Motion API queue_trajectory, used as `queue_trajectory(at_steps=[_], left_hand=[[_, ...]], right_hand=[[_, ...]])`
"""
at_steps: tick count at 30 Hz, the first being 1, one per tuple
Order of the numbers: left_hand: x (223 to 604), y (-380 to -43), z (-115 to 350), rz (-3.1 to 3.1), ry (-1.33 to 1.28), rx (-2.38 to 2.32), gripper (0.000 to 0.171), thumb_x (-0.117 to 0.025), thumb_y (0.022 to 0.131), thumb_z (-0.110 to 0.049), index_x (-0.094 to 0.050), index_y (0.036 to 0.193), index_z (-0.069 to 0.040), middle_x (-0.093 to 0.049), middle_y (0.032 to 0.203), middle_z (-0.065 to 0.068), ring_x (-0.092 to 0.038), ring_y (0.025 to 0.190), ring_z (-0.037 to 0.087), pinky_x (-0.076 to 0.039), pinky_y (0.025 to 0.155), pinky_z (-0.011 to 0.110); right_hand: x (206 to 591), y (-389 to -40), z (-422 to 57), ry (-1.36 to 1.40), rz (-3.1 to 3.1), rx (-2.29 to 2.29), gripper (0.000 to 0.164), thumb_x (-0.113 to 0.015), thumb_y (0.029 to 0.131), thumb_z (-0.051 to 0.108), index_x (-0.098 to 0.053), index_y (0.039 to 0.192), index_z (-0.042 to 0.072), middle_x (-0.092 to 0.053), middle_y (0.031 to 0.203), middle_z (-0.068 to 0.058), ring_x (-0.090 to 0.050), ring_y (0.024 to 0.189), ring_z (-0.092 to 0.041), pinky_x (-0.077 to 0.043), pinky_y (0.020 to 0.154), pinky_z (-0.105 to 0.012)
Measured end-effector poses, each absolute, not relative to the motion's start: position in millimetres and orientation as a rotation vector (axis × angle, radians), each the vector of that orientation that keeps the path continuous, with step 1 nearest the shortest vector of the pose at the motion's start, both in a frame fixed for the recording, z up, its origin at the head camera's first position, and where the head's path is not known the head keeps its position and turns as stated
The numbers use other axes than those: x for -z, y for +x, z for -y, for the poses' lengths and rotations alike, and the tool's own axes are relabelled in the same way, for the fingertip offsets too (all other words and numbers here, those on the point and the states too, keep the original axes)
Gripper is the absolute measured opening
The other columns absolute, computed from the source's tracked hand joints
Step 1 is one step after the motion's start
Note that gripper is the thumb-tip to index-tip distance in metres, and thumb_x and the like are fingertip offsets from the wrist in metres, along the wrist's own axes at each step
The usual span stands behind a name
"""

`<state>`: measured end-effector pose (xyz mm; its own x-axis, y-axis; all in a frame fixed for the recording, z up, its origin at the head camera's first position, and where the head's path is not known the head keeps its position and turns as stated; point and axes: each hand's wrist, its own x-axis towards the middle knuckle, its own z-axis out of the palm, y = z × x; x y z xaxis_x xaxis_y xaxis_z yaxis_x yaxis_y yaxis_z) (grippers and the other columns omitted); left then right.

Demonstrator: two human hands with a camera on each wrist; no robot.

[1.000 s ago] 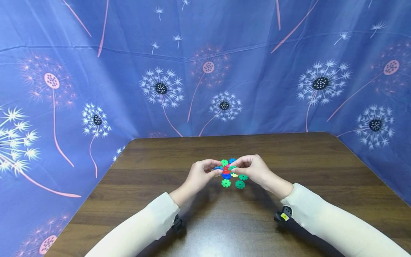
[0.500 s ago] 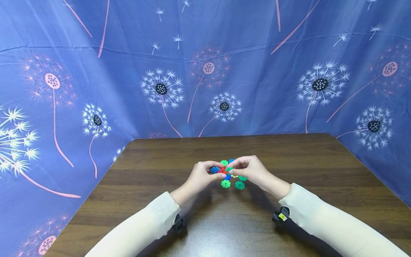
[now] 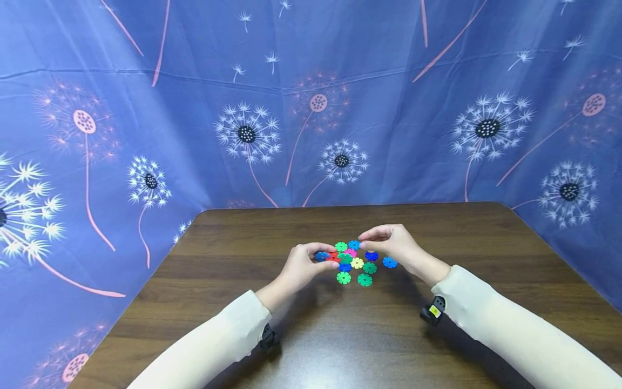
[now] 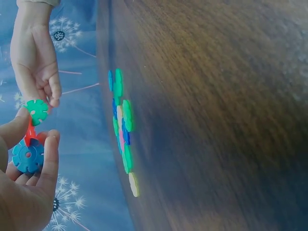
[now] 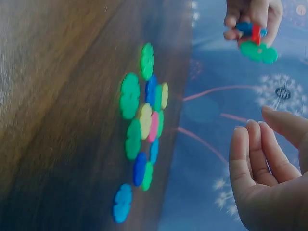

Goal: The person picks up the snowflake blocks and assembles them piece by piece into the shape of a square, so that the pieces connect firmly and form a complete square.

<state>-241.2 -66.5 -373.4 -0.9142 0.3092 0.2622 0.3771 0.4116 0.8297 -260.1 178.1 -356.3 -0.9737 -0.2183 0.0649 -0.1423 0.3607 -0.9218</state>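
My left hand [image 3: 297, 266] pinches a small chain of notched plastic discs above the table. The chain is made of a blue disc [image 4: 28, 156], a red disc [image 4: 30, 133] standing edge-on to the left wrist camera, and a green disc [image 4: 37, 112] at the far end. To the right, my right hand [image 3: 402, 248] hovers over the loose discs with its fingers extended and nothing between them. Below the hands lie a yellow disc [image 3: 357, 263], a pink disc [image 3: 350, 252], a dark blue disc [image 3: 371, 256] and several green and blue ones.
A brown wooden table [image 3: 243, 232] carries the flat cluster of loose discs. One light blue disc [image 3: 390, 262] lies at the cluster's right side. Behind the table hangs a blue curtain [image 3: 398, 129] with dandelion prints.
My right hand has released the green disc and moved right, uncovering discs on the table. The green disc stays joined to the red one in my left hand.
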Motion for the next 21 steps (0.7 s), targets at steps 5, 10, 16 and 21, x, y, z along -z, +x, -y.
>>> queue_trajectory(at_steps=[5, 10, 16, 21], left_hand=[[374, -242, 65, 2.585, -0.650, 1.516, 0.028, -0.082, 0.077, -0.016, -0.074, 0.103, -0.008, -0.075, 0.092, 0.007, -0.060, 0.066, 0.004, -0.051, 0.060, 0.019], [375, -241, 65, 2.564, -0.665, 1.555, 0.029, -0.081, 0.078, -0.012, -0.073, 0.105, -0.005, -0.074, 0.093, 0.010, -0.064, 0.069, 0.006, -0.053, 0.063, 0.018], [377, -239, 68, 2.576, -0.663, 1.600, 0.035, -0.079, 0.080, -0.012, -0.070, 0.112, -0.003, -0.074, 0.098, 0.011, -0.066, 0.073, 0.008, -0.053, 0.063, 0.016], [377, -239, 70, 2.553, -0.676, 1.607, 0.033, -0.080, 0.079, -0.013, -0.072, 0.110, -0.005, -0.074, 0.099, 0.011, -0.066, 0.073, 0.006, -0.054, 0.066, 0.018]], right_hand=[[366, -272, -187, -0.276, -2.538, 1.733, 0.035, -0.076, 0.084, 0.019, -0.069, 0.111, -0.002, -0.075, 0.094, -0.001, -0.069, 0.080, -0.012, -0.056, 0.084, -0.040], [374, -283, -187, -0.197, -2.537, 1.740, 0.034, -0.075, 0.084, 0.014, -0.067, 0.111, -0.006, -0.075, 0.091, -0.004, -0.072, 0.080, -0.021, -0.055, 0.087, -0.043], [388, -294, -184, -0.128, -2.622, 1.561, 0.035, -0.073, 0.085, 0.010, -0.065, 0.113, -0.008, -0.071, 0.093, -0.009, -0.068, 0.086, -0.027, -0.055, 0.084, -0.041], [396, -301, -185, -0.087, -2.731, 1.392, 0.033, -0.077, 0.080, 0.012, -0.068, 0.108, -0.003, -0.070, 0.093, -0.008, -0.063, 0.086, -0.020, -0.052, 0.082, -0.038]])
